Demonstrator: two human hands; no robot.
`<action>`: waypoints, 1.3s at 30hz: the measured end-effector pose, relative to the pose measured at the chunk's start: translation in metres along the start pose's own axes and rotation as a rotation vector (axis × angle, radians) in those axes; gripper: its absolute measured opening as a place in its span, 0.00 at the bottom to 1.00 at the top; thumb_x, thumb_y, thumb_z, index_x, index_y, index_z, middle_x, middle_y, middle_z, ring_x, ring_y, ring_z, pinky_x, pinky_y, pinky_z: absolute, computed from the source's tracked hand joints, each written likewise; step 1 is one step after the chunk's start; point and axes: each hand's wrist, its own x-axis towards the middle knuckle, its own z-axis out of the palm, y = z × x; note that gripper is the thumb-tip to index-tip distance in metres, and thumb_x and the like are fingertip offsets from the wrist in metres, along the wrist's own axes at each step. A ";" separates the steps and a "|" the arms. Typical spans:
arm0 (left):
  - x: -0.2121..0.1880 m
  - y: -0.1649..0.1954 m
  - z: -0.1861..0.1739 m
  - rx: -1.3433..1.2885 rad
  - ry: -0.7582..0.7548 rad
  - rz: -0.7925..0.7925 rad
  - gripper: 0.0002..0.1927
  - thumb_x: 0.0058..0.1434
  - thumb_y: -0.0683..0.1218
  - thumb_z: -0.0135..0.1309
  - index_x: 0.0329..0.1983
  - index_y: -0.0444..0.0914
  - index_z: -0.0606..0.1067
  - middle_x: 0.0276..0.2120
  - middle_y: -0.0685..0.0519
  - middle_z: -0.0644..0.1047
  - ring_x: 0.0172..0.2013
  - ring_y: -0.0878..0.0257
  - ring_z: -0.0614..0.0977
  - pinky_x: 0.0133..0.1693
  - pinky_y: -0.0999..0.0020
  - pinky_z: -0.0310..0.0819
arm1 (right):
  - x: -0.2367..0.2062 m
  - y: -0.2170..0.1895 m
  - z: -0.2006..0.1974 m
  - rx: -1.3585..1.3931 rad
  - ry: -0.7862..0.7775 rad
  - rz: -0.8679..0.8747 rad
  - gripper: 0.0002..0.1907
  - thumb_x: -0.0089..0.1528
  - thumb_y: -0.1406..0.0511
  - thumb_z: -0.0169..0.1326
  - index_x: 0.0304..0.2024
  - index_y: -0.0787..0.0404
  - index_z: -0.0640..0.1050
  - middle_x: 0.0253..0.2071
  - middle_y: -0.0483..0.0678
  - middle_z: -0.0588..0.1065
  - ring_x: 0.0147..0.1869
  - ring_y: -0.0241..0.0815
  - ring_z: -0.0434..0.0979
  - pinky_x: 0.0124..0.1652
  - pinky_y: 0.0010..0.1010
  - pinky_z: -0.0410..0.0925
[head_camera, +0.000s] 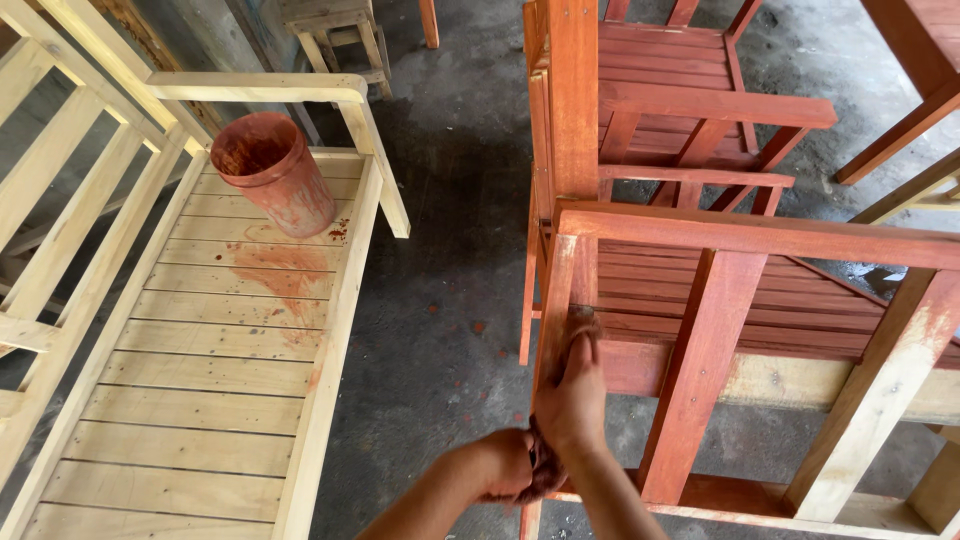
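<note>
Staining rag on a red-brown chair post

Right hand (572, 392) pressed flat, pushing a rag (580, 325) up the post (552, 300); left hand (508, 465) just below, clenched round a dark wad (543, 468) — stained bucket (272, 170) well off left on the bare bench (200, 400).

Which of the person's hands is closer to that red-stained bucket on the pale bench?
The left hand, though neither is close. It sits low, well right of the bucket. The right hand is farther right, pressed on the stained chair's upright post.
</note>
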 end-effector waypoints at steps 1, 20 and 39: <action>0.001 -0.004 0.002 0.248 0.027 0.013 0.21 0.70 0.42 0.46 0.65 0.32 0.69 0.53 0.47 0.78 0.47 0.63 0.82 0.45 0.68 0.78 | -0.004 0.003 0.003 -0.012 0.024 -0.003 0.13 0.67 0.65 0.49 0.48 0.69 0.73 0.51 0.62 0.74 0.51 0.62 0.79 0.49 0.47 0.74; -0.017 0.037 0.003 -0.242 0.148 0.081 0.17 0.72 0.38 0.43 0.62 0.45 0.63 0.45 0.52 0.77 0.39 0.70 0.82 0.36 0.79 0.83 | 0.031 -0.036 0.007 -0.331 0.134 -0.360 0.47 0.50 0.76 0.52 0.71 0.70 0.51 0.70 0.71 0.53 0.73 0.79 0.48 0.69 0.59 0.50; -0.007 0.063 0.017 -0.076 0.219 0.174 0.18 0.69 0.37 0.43 0.61 0.39 0.70 0.45 0.54 0.80 0.38 0.71 0.84 0.34 0.81 0.80 | 0.051 -0.037 -0.016 -0.455 0.058 -0.409 0.47 0.52 0.78 0.52 0.73 0.60 0.54 0.69 0.61 0.53 0.65 0.69 0.58 0.65 0.51 0.61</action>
